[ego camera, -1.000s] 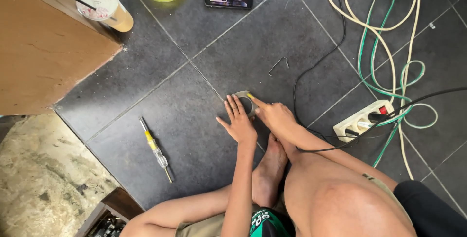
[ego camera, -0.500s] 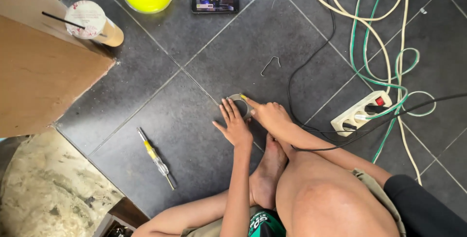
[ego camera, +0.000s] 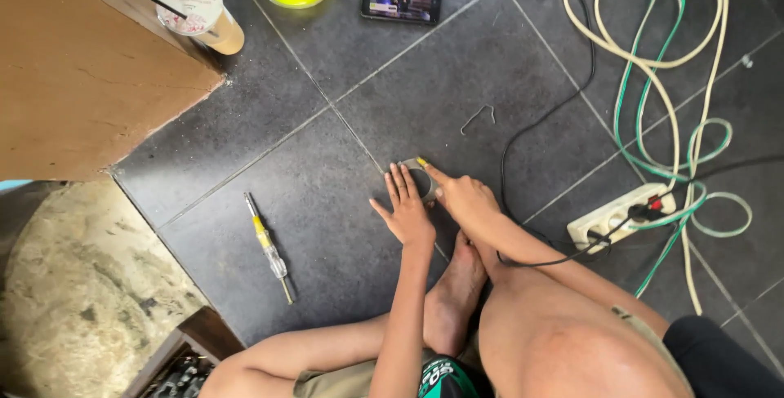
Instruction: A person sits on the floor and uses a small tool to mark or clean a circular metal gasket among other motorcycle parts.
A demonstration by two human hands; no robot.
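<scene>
Compared with a moment ago, my view sits a little closer and lower; the hands themselves have hardly moved, so the work stays on the same spot of the dark tiled floor [ego camera: 343, 63].

The brown board [ego camera: 73, 80] fills the far left. The white and green cables [ego camera: 653, 63] loop at the far right, above the white power strip [ego camera: 625, 214].

My left hand [ego camera: 406, 212] lies flat, fingers spread and straight, pressing the left edge of the small grey round part [ego camera: 418, 177] in the middle. My right hand [ego camera: 465, 200] is curled around a thin yellow-tipped tool [ego camera: 422, 162] that touches the part's far rim.

A yellow-handled screwdriver [ego camera: 268, 244] lies apart on the left.
</scene>
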